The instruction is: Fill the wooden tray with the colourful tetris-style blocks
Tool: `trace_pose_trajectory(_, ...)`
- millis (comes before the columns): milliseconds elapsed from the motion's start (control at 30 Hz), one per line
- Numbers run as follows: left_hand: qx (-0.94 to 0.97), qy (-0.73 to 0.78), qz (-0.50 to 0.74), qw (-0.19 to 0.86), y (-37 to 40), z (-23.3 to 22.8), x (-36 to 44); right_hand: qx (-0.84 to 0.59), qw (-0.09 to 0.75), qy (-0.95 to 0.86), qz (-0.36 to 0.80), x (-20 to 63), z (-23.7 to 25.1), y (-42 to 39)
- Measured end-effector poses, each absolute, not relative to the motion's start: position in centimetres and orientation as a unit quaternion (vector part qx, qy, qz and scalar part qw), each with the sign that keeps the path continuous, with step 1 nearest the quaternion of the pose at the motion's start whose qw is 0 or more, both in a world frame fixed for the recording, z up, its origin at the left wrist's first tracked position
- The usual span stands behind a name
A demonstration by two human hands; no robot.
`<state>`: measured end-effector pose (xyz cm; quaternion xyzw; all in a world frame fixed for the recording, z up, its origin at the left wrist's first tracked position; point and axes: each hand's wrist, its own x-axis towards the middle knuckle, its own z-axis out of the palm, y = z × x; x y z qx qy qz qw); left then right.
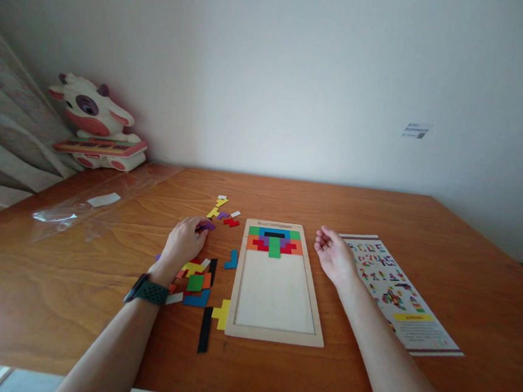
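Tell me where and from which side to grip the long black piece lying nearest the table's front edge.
Pinch the long black piece across its narrow width, near mid-length, coming from above. It lies flat on the table, so only its thin long edges offer purchase. Its upper end sits close to the yellow piece; the lower half looks freer, probably the better spot.

Loose pieces crowd left of tray, leaflet right, near table seemingly bare

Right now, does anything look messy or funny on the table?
Loose puzzle pieces lie scattered left of the wooden tray, some overlapping. The left hand pinches a purple piece. Nothing looks broken or spilled.
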<state>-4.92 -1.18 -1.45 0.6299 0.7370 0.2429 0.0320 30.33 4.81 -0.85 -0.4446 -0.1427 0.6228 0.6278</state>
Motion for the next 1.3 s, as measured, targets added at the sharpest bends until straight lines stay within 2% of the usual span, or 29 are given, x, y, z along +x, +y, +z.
trace_pose_trajectory(233,0.662,0.715,0.223,-0.039,-1.16,-1.8,-4.53,-0.444,0.626,-0.143,0.625,30.32,-0.91,4.77)
trace_pose_trajectory(400,0.672,0.709,0.213,-0.005,-1.29,-1.57,-4.63,-0.443,0.625,-0.146,0.627,30.31,-1.02,4.78)
trace_pose_trajectory(900,0.618,0.719,0.294,0.122,-1.44,-0.9,-4.18,-0.443,0.619,-0.164,0.627,30.36,-1.28,4.88)
trace_pose_trajectory(1300,0.614,0.71,0.317,0.135,-1.54,-1.27,-4.49,-0.439,0.613,-0.176,0.632,30.55,-1.6,4.96)
